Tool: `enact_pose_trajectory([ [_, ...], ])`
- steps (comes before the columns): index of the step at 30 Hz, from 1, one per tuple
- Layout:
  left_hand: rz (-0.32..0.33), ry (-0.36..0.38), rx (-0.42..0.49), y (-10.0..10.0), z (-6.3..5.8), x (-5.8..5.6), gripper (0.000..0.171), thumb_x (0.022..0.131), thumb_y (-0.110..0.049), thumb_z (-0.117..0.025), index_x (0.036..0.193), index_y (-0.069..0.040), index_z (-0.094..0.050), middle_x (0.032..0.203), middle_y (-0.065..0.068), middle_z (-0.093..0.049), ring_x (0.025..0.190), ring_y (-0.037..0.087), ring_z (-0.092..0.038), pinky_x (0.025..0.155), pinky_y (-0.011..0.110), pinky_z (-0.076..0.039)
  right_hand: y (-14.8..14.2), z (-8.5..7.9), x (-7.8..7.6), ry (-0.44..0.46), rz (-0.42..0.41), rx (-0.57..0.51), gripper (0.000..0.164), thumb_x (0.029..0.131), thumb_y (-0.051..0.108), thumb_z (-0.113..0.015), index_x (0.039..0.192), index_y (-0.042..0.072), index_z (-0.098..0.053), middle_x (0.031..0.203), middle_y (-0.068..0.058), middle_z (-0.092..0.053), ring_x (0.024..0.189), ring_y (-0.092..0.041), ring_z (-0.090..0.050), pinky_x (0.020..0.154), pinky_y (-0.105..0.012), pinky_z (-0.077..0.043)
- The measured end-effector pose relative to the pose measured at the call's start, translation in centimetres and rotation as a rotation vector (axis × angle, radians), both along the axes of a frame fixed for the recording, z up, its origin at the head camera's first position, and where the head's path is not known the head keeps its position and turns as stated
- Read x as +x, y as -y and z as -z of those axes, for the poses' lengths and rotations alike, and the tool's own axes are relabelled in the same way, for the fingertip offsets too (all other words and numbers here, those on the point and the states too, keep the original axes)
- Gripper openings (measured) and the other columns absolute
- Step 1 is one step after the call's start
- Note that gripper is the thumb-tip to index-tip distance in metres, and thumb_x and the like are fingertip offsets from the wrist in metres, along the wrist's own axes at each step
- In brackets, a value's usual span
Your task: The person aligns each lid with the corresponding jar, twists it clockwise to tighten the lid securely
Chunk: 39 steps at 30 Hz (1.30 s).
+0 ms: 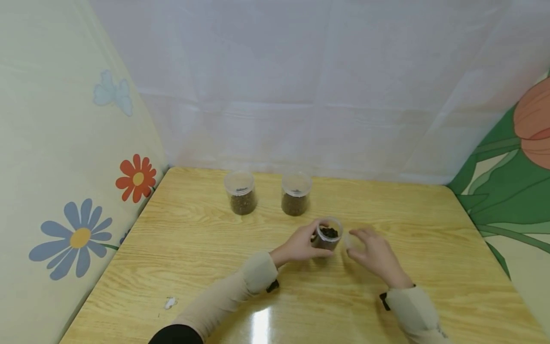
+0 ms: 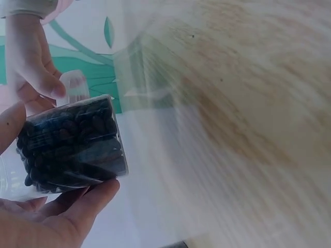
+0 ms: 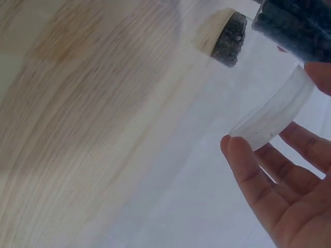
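My left hand (image 1: 303, 242) grips a clear plastic jar (image 1: 328, 241) part filled with dark, bean-like pieces. In the left wrist view the fingers and thumb curl round the jar (image 2: 75, 144), which has no lid on. My right hand (image 1: 376, 254), just right of the jar, holds a clear round lid (image 1: 349, 241) by its edge. In the right wrist view the lid (image 3: 276, 111) stands on its side between thumb and fingers, apart from the jar.
Two more clear jars with lids, a left one (image 1: 241, 193) and a right one (image 1: 296, 195), hold brownish grains at the back of the wooden table (image 1: 193, 229). A white worn patch (image 1: 170, 302) marks the table's front left. A pale cloth (image 1: 258, 86) hangs behind.
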<state>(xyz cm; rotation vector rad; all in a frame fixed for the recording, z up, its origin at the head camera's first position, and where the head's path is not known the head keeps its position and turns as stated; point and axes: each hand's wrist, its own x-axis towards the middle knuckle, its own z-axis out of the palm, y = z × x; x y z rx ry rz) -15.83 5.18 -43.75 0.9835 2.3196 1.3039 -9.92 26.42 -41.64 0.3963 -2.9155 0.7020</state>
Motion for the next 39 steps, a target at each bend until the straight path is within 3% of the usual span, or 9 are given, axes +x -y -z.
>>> enact_pose_trajectory([
  [8,-0.045,0.044,0.044,1.1,0.2,0.3,0.068,0.079,-0.032,-0.071,0.134,-0.01,-0.038,0.122,0.004,-0.052,0.109,0.016,-0.05,0.086,0.029,-0.045,0.7,0.2,0.2,-0.012,-0.018,-0.016,0.045,0.075,0.012,-0.072,0.113,-0.006,-0.057,0.109,-0.024,-0.057,0.095,-0.039,-0.057,0.079,-0.052,-0.047],
  [18,-0.056,0.017,0.075,1.8,0.3,0.7,0.067,0.079,-0.031,-0.071,0.134,-0.012,-0.038,0.123,0.003,-0.051,0.11,0.015,-0.05,0.085,0.03,-0.046,2.0,0.1,0.4,-0.035,-0.045,-0.055,0.043,0.075,0.012,-0.073,0.113,-0.004,-0.058,0.107,-0.02,-0.058,0.091,-0.036,-0.059,0.073,-0.047,-0.05],
  [28,-0.153,0.049,0.08,3.3,0.0,0.7,0.068,0.077,-0.034,-0.073,0.133,-0.016,-0.039,0.122,0.005,-0.054,0.108,0.021,-0.053,0.084,0.034,-0.047,3.2,-0.2,0.3,-0.028,-0.043,-0.097,0.043,0.075,0.012,-0.072,0.113,-0.003,-0.059,0.109,-0.021,-0.058,0.086,-0.033,-0.06,0.064,-0.04,-0.053],
  [39,-0.192,0.05,0.09,4.9,0.1,0.7,0.068,0.076,-0.032,-0.074,0.133,-0.016,-0.039,0.124,0.005,-0.052,0.108,0.021,-0.052,0.084,0.036,-0.046,4.5,-0.4,-0.4,-0.032,-0.052,-0.144,0.043,0.074,0.012,-0.072,0.112,-0.004,-0.059,0.109,-0.02,-0.058,0.087,-0.033,-0.06,0.063,-0.037,-0.053],
])
